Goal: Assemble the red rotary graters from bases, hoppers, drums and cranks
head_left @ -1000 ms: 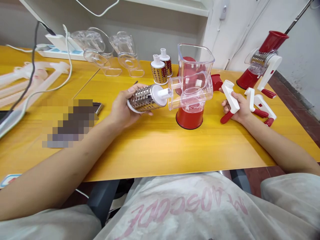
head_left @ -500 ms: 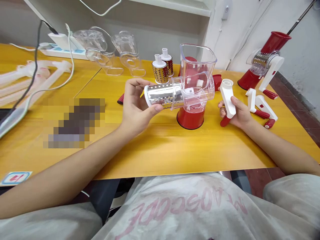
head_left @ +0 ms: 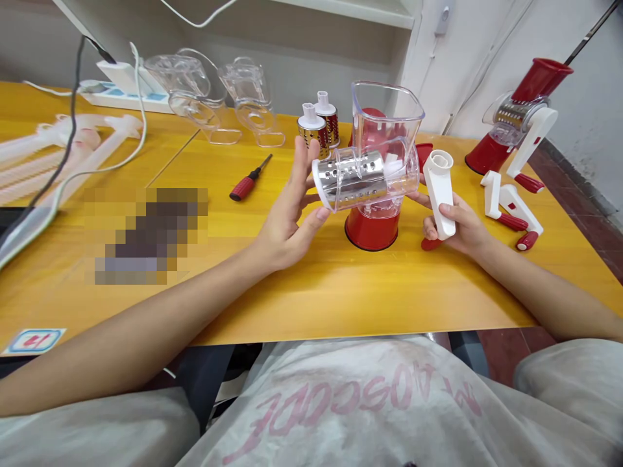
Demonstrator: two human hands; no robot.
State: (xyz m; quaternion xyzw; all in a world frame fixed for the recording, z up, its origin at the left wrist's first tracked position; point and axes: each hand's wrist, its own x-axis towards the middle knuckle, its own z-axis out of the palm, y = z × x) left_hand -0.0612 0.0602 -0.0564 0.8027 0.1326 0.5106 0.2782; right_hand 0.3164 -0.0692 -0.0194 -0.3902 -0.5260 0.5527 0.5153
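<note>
A red-based rotary grater stands before me with a clear plastic housing (head_left: 388,107) on its red base (head_left: 371,227). A perforated metal grating drum (head_left: 353,178) lies mostly inside the housing's horizontal tube, its white rim at the left end. My left hand (head_left: 292,217) is open at that rim, fingers spread and stretched out, thumb tip at the rim's lower edge. Some of its fingertips are hidden behind the drum. My right hand (head_left: 460,224) is closed around a white crank handle (head_left: 439,194) with a red grip, its socket end up. One right finger reaches toward the housing.
A screwdriver (head_left: 246,185) lies left of my left hand. Behind stand two spare drums (head_left: 314,126) and two clear housings (head_left: 253,104). At right are an assembled grater (head_left: 516,117) and loose crank handles (head_left: 518,211). Cables and a power strip (head_left: 126,97) occupy the back left.
The drum has slid right, deeper into the housing. My left hand has followed it and its fingers have opened from their grip. My right hand with the crank handle has tilted slightly nearer the housing.
</note>
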